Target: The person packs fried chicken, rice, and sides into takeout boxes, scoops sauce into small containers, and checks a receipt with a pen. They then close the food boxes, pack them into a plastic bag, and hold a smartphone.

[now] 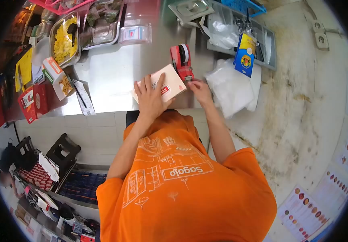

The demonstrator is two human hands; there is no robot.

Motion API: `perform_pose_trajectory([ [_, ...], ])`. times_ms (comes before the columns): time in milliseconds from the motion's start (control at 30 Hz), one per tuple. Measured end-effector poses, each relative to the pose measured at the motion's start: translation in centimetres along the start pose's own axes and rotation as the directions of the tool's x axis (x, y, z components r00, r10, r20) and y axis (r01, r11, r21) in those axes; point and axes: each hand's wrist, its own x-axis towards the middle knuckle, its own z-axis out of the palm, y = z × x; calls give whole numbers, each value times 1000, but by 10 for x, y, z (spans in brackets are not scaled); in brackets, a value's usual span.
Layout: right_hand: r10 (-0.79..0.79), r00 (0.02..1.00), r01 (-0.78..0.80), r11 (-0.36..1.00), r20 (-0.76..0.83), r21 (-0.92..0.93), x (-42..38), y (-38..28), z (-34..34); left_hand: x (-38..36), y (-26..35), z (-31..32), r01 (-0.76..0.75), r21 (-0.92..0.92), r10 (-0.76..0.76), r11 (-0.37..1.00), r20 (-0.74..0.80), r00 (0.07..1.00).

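A small pale cardboard box [175, 83] with red print sits near the front edge of the steel table. My left hand [152, 96] grips it from the left, fingers laid over its top. Directly behind the box stands a red tape dispenser [187, 71] holding a roll of tape [184, 53]. My right hand [201, 92] is at the dispenser's cutting edge, thumb and forefinger pinched together at the tape's end. The clear tape itself is hard to make out between the fingers.
White plastic bags [230, 86] lie right of my right hand, beside a blue packet [244, 54] and a grey bin [268, 44]. At left are a tray of yellow food [65, 39], a printed carton [57, 76], red boxes [33, 103] and a receipt [84, 99] with a pen.
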Motion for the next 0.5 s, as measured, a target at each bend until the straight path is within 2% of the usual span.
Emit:
perform_pose_trajectory([
  [33,-96,995,82,961,-40,-263,-12,10,2,-4,0,2,-5,-8,5,1000,16,1000],
  [133,-308,951,216,710,-20,-670,-8,36,13,-2,-1,2,-28,-22,29,999,35,999],
  [167,-169,983,104,844,-76,-526,-12,40,9,-2,-2,1,-33,-27,34,999,33,999],
  [233,127,988,-142,973,-87,-185,-32,-40,-5,2,-5,1,-31,-24,32,999,23,999],
  [333,80,942,-112,990,327,80,-59,-70,3,1,-6,4,-44,-15,44,999,23,999],
  [433,300,890,-291,954,343,-78,-59,-68,32,1,-4,4,-57,-6,57,998,13,998],
  [500,298,902,-303,952,313,-35,-57,-68,35,1,-7,-1,-55,12,54,998,61,997],
])
